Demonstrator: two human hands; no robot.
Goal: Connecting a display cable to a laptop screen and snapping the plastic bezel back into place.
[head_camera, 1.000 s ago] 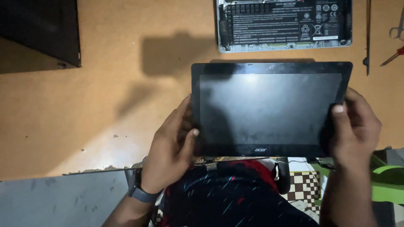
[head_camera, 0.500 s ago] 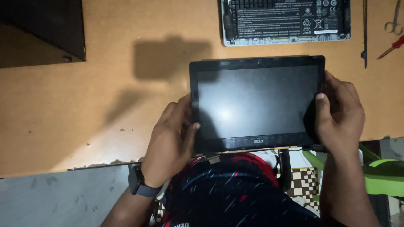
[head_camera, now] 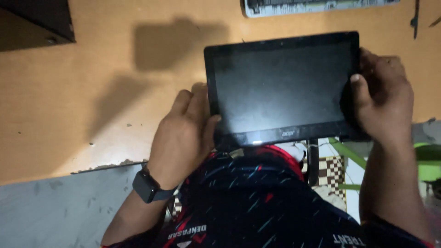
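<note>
The black laptop screen panel, dark and dusty, is gripped by the left hand and right hand above the worktop.

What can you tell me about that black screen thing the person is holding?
The screen panel is a flat black rectangle with a dark, switched-off glass face and a thin glossy frame. It is held level above the wooden table. The left hand grips its lower left corner and the right hand clasps its right edge.
</note>
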